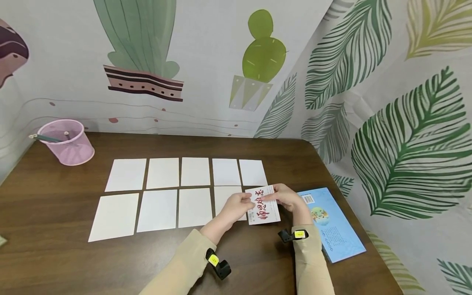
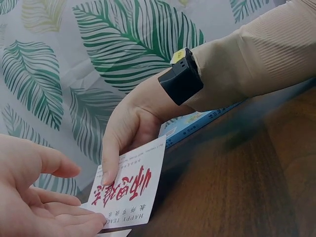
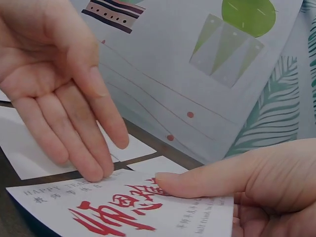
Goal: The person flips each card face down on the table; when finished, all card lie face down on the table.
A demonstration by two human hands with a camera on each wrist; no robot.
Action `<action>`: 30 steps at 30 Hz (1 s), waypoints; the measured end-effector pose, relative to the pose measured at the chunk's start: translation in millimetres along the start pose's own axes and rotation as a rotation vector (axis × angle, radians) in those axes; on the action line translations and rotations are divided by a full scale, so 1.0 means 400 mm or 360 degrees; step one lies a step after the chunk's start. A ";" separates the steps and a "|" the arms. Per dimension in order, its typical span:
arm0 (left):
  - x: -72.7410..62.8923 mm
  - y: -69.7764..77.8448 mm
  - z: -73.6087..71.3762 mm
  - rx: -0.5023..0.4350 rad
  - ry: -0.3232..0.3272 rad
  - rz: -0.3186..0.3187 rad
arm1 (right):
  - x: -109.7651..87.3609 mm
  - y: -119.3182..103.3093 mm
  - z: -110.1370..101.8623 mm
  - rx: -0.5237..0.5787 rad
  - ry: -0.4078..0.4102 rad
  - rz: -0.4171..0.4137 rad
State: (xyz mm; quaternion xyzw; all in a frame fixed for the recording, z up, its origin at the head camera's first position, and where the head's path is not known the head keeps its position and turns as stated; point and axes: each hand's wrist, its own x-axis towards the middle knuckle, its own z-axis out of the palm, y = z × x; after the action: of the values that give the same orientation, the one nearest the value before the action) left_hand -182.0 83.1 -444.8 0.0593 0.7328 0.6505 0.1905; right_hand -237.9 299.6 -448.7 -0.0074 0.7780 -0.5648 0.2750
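Observation:
A white card (image 1: 272, 213) with large red Chinese characters is held above the table near the right end of the lower row of white cards (image 1: 119, 215). My right hand (image 1: 289, 200) grips it, thumb on the printed face and fingers underneath. My left hand (image 1: 233, 208) is at the card's left side, its fingers extended and loosely spread. In the right wrist view the left fingertips (image 3: 98, 170) lie at the card's far edge; whether they touch it I cannot tell. Small print, including "HAPPY", runs along that edge (image 2: 140, 217) in the left wrist view.
Several blank white cards lie in two rows across the table (image 1: 55, 205). To the right rests a blue book (image 1: 341, 229), partly behind the right forearm. A pink mesh cup (image 1: 75, 151) with pencils stands at the back left. Patterned cloth (image 1: 206, 61) hangs behind the table.

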 end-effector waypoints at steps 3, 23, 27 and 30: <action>0.001 0.000 0.000 -0.0006 -0.0001 -0.0002 | 0.001 0.000 0.003 -0.0007 -0.0010 0.0009; -0.017 0.044 0.000 0.0168 0.0335 0.0557 | -0.020 -0.103 0.074 0.0122 0.0457 -0.0310; -0.024 0.048 0.000 0.0419 0.0530 0.0604 | -0.018 -0.123 0.112 0.0144 0.0494 -0.0381; -0.026 0.048 -0.005 0.0538 0.0632 0.0628 | -0.016 -0.135 0.141 0.0184 0.0514 -0.0420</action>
State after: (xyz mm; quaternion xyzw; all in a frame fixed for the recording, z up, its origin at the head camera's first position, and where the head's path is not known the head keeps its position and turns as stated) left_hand -176.0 80.6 -423.8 0.1030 0.8277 0.5428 -0.0986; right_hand -223.8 233.0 -410.2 -0.0027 0.7706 -0.6334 0.0705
